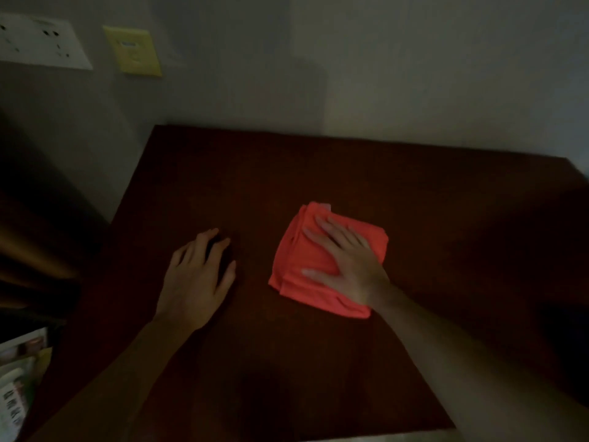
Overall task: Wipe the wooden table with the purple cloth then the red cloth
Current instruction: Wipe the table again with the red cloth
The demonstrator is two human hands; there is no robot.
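Note:
A folded red cloth (pixel 306 266) lies near the middle of the dark wooden table (pixel 446 250). My right hand (pixel 347 260) presses flat on top of it with the fingers spread and straight. My left hand (pixel 197 275) rests on the bare table to the left of the cloth, fingers loosely bent and holding nothing. No purple cloth is in view. The room is dim.
The table stands against a pale wall with a white socket plate (pixel 41 43) and a yellow switch plate (pixel 134 51) at the upper left. Printed papers (pixel 16 378) lie off the table's left edge, low in the frame.

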